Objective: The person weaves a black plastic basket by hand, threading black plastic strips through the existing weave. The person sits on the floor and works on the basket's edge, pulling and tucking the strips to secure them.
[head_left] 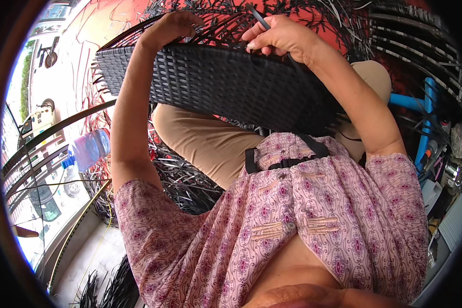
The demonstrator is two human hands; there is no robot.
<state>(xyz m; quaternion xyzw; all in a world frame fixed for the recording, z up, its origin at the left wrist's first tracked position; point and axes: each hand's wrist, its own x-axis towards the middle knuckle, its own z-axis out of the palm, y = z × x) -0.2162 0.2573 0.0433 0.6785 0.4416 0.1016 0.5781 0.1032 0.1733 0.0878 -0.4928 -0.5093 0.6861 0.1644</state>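
Note:
A dark woven piece (205, 77), made of flat black strips like a basket wall, rests across my lap and knees. My left hand (172, 30) reaches over its upper edge with fingers curled among the loose strands there; the fingertips are partly hidden. My right hand (282, 41) is closed at the same edge, farther right, thumb and fingers pinched on a black strip. From between its fingers a flat dark grey end (258, 17) pokes upward; I cannot tell whether it is part of the strip. Unwoven strands fan out behind the edge.
Loose black strips lie heaped on the red floor (339, 23) and beside my left thigh. At the right stand a blue pipe frame (429, 102) and a black ribbed woven piece (421, 43). A large clear bottle (90, 149) is at the left, near a curved dark bar (69, 120).

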